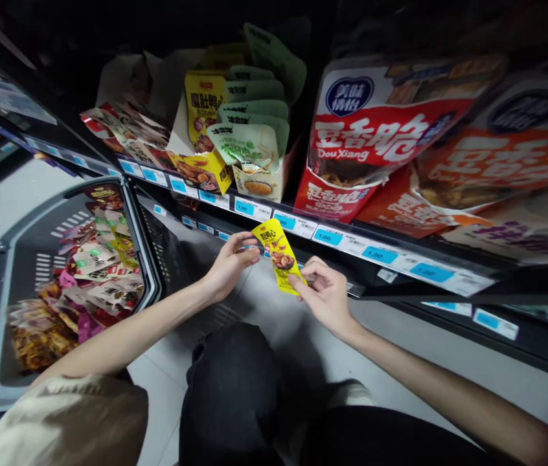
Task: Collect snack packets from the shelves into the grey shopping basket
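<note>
A slim yellow packet [280, 255] is held in mid-air in front of a dark store shelf [468, 285], above the floor [155, 378] and a dark-trousered knee [232, 382]. Its long axis slants: the top end leans up and to the left, toward the shelf, while the bottom end points down and to the right. The printed face is turned to the viewer, with black lettering near the top and a picture of food lower down. The packet is a flat, glossy, narrow rectangle.

The right hand [325, 294] pinches the lower right corner, thumb over the front. The left hand [230, 265] has its fingers and thumb parted and loosely curved, just beside the upper left edge; whether the fingertips touch it is hard to tell.

On the shelf, a similar yellow pouch [199, 107] stands upright beside overlapping pale green pouches [252, 142], smooth and rounded at the top, in a small carton [260, 184]. Farther right is a large, shiny red-and-white bag [361, 129].

At left, a grey plastic basket [19, 278] with slotted walls and rounded corners holds crinkled snack packs [103, 259].
</note>
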The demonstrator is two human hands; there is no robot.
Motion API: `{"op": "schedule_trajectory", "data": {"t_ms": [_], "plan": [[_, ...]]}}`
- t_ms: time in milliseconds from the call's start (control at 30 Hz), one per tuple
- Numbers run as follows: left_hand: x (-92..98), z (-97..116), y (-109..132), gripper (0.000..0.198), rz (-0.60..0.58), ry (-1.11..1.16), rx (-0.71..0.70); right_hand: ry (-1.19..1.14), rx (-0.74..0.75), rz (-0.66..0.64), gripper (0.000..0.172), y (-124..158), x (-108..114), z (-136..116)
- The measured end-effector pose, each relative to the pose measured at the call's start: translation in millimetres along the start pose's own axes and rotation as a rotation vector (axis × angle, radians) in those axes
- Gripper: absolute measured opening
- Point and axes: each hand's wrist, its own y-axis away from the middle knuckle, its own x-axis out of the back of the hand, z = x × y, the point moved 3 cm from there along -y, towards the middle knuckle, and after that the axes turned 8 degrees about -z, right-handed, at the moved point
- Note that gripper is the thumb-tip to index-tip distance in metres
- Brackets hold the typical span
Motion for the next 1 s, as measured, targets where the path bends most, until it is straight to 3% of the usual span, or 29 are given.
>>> {"op": "schedule_trajectory", "data": {"t_ms": [67,167,267,400,500,633,733,833,1000], "plan": [[-4.2,-0.7,4.5,0.045,-0.077,0.034,0.094,0.169,0.157,0.028,0.019,3.3,-0.2,-8.1],[-20.6,3.3,18.0,0.051,-0.393,0.061,0.147,0.385,0.351,0.022,0.007,7.5,-0.9,-14.8],[-30.5,5.4,28.6,0.059,-0.546,-0.035,0.066,0.551,0.436,-0.076,0.019,9.6,-3.4,-13.6],[-24.8,-1.8,23.0,0.047,-0.38,-0.084,0.001,0.63,0.458,-0.209,0.025,10.3,-8.5,-12.4],[-18.9,-4.6,14.7,0.046,-0.297,-0.084,-0.032,0.521,0.374,-0.176,0.019,6.9,-7.9,-13.1],[-18.0,-2.2,11.9,0.04,-0.34,-0.179,-0.048,0.253,0.092,0.015,0.029,-3.6,2.4,-2.6],[-17.5,-1.1,12.6,0.039,-0.36,-0.233,-0.037,0.12,-0.058,-0.035,0.034,-9.7,5.0,8.0],[-16.2,-1.5,12.1,0.04,-0.371,-0.263,-0.033,0.1,-0.111,-0.124,0.046,-11.2,3.7,12.1],[-16.7,-3.4,12.4,0.049,-0.389,-0.261,-0.043,0.11,-0.094,-0.118,0.052,-10.6,3.3,10.5]]}}
